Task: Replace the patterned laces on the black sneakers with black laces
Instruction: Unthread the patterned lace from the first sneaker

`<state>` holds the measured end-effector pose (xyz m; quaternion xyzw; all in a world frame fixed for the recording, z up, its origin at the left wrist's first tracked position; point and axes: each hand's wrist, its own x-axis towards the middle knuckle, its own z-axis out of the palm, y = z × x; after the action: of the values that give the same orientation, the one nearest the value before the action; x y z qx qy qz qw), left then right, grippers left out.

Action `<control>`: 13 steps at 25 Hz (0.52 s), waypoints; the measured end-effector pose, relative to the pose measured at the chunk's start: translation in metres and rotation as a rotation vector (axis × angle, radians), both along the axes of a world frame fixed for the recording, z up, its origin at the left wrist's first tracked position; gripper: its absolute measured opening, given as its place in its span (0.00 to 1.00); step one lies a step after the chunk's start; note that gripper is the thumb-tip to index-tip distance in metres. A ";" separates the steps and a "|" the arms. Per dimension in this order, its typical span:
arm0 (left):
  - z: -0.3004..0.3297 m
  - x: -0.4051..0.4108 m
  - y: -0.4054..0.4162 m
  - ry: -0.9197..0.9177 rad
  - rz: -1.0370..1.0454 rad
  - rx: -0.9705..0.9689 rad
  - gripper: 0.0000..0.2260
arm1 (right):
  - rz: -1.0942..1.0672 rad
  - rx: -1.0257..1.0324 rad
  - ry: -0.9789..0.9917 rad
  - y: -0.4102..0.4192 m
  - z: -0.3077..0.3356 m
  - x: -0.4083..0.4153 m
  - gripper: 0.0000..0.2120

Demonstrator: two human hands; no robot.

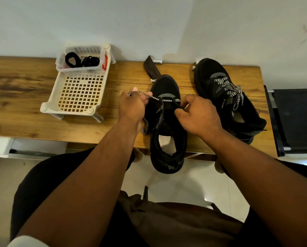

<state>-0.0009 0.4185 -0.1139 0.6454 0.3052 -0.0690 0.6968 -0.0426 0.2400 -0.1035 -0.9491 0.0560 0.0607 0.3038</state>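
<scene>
A black sneaker (168, 138) lies on the wooden table (24, 104), heel hanging over the front edge toward me. Its black-and-white patterned lace (153, 98) runs only through the lowest eyelets near the toe. My left hand (132, 106) grips that lace, pulled out to the left, with a loose end dangling below the hand. My right hand (196, 113) pinches the sneaker's right eyelet flap. A second black sneaker (226, 98) stands to the right, fully laced with a patterned lace (229, 90). Coiled black laces (81, 60) lie in a small clear tub (67, 68).
The clear tub sits in the back of a white lattice tray (77, 93) at the table's left. A dark brown pouch (151, 68) and a small white tube (157, 61) lie by the wall. A black surface (295, 120) adjoins the table's right end. My lap fills the foreground.
</scene>
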 end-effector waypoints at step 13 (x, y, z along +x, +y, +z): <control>-0.003 -0.014 -0.002 -0.415 -0.565 1.050 0.05 | 0.033 -0.043 -0.050 0.002 0.002 -0.001 0.09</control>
<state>-0.0148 0.4161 -0.1174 0.9570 -0.0253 0.0352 0.2868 -0.0437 0.2424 -0.1015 -0.9575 0.0340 0.0407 0.2835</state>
